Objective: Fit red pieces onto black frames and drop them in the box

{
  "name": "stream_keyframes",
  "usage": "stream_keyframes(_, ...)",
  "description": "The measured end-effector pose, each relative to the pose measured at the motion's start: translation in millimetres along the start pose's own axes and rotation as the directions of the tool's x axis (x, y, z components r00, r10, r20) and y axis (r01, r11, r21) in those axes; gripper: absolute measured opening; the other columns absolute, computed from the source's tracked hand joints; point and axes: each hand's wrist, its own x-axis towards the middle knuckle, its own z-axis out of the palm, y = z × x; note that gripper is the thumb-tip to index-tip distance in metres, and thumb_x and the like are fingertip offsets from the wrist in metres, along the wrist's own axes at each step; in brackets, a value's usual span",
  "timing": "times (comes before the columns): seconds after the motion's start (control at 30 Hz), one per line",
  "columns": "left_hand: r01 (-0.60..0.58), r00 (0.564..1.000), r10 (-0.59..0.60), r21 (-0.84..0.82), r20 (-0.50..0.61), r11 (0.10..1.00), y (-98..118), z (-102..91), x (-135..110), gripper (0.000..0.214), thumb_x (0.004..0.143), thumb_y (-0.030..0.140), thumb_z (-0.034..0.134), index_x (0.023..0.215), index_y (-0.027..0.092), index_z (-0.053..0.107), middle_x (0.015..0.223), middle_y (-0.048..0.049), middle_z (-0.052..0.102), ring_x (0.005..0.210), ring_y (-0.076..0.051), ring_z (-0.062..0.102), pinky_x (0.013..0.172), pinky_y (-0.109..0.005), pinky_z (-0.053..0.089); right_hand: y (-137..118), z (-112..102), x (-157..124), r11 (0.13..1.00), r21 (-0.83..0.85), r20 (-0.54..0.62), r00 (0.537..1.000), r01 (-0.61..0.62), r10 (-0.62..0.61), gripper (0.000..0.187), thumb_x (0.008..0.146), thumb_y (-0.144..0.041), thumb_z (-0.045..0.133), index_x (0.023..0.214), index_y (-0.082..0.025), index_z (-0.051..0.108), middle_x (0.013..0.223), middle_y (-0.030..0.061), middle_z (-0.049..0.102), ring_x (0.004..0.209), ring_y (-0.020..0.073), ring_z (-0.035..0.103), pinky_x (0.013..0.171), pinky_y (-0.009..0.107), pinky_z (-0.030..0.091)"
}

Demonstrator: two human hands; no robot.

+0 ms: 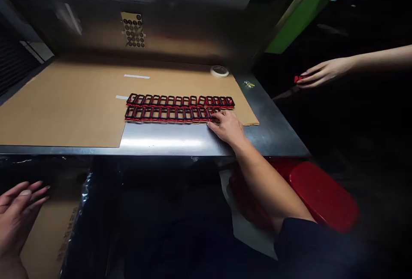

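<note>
Two long rows of rectangular black frames with red edging [179, 108] lie side by side on a brown cardboard sheet [64, 107]. My right hand [227, 126] rests at the right end of the front row, its fingertips over the last frames. Whether it grips one, I cannot tell. My left hand [19, 210] hangs low at the left, below the table edge, fingers spread and holding nothing, close to a cardboard box [48, 238].
The steel table's front edge [161, 150] runs below the sheet. A tape roll [219, 71] lies behind the rows. A co-worker's hand [325, 73] reaches in from the right, holding something red. A red plastic seat [322, 195] stands below right.
</note>
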Motion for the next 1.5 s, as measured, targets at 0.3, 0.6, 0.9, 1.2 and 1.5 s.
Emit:
stream_keyframes(0.3,0.266,0.801,0.078,-0.47,0.594,0.841,10,186.5,-192,0.067,0.063,0.053,0.091,0.123,0.03,0.071,0.132,-0.0109,0.07,0.115,-0.033,0.07,0.088,-0.044,0.061,-61,-17,-131,0.925,0.276,-0.29,0.94,0.26,-0.178,0.013,0.087,-0.036,0.073,0.091,-0.024,0.075,0.11,0.0129,0.069,0.101,0.031,0.067,0.09,0.047,0.057)
stream_keyframes(0.6,0.675,0.702,-0.266,-0.498,0.661,0.544,13,243.5,-214,0.034,0.062,0.035,0.092,0.085,0.018,0.074,0.08,-0.0023,0.075,0.068,-0.014,0.068,0.061,-0.025,0.056,-111,6,-222,0.561,0.72,-0.189,0.893,0.408,-0.408,0.059,0.083,-0.02,0.076,0.138,-0.03,0.06,0.144,0.0133,0.06,0.126,0.0304,0.065,0.102,0.047,0.059)
stream_keyframes(0.9,0.704,0.533,-0.107,-0.37,0.839,0.606,-6,224.0,-228,0.042,0.064,0.052,0.087,0.083,0.018,0.07,0.063,-0.0012,0.062,0.058,-0.017,0.061,0.06,-0.034,0.055,-106,10,-212,0.229,0.964,0.236,0.846,-0.139,-0.478,0.085,0.074,-0.032,0.087,0.151,-0.028,0.05,0.144,0.0102,0.064,0.13,0.0284,0.064,0.115,0.047,0.049)
stream_keyframes(1.2,0.518,0.695,-0.164,-0.328,0.7,0.79,-3,206.2,-214,0.05,0.075,0.054,0.085,0.11,0.023,0.066,0.07,0.0024,0.066,0.053,-0.012,0.062,0.053,-0.024,0.052,-102,7,-214,0.349,0.937,0.192,0.869,-0.023,-0.456,0.076,0.079,-0.021,0.078,0.149,-0.027,0.051,0.143,0.011,0.062,0.13,0.0264,0.062,0.112,0.045,0.05)
stream_keyframes(1.5,0.372,0.596,-0.093,-0.171,0.798,0.912,-1,193.9,-218,0.038,0.07,0.038,0.089,0.095,0.02,0.067,0.085,-0.0005,0.069,0.054,-0.009,0.061,0.05,-0.019,0.045,-95,16,-222,0.379,0.925,0.163,0.863,0.035,-0.478,0.076,0.082,-0.021,0.076,0.152,-0.028,0.048,0.149,0.011,0.058,0.138,0.028,0.056,0.116,0.048,0.048)
